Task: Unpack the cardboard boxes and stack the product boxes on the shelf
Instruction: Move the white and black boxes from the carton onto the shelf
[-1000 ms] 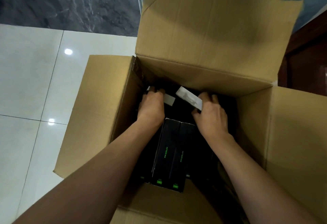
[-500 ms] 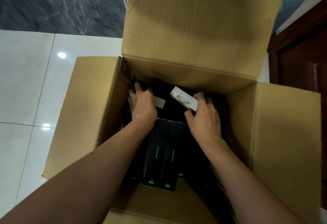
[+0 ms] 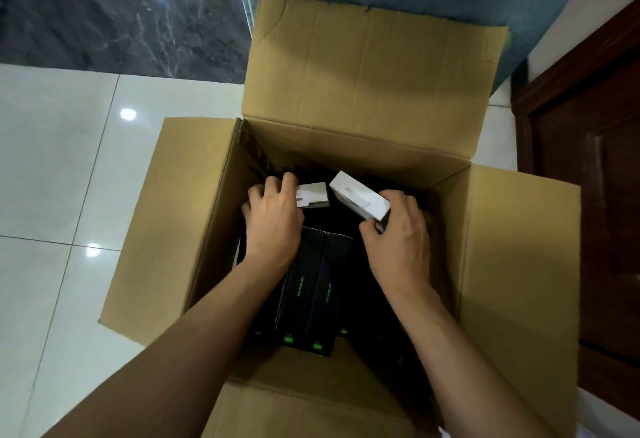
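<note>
Reaching into the open cardboard box on the tiled floor, head view: right hand grips a white-ended product box, tilted, long axis running down into the carton, white end up and facing away. Left hand has its fingers curled over another white-ended box. Black product boxes lie packed below, long axes toward the camera.

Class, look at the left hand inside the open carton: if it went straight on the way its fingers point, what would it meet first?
Probably the far wall of the cardboard box. The left hand points away from the person, gripping a white-ended product box; depth in the dark interior is unclear.
</note>
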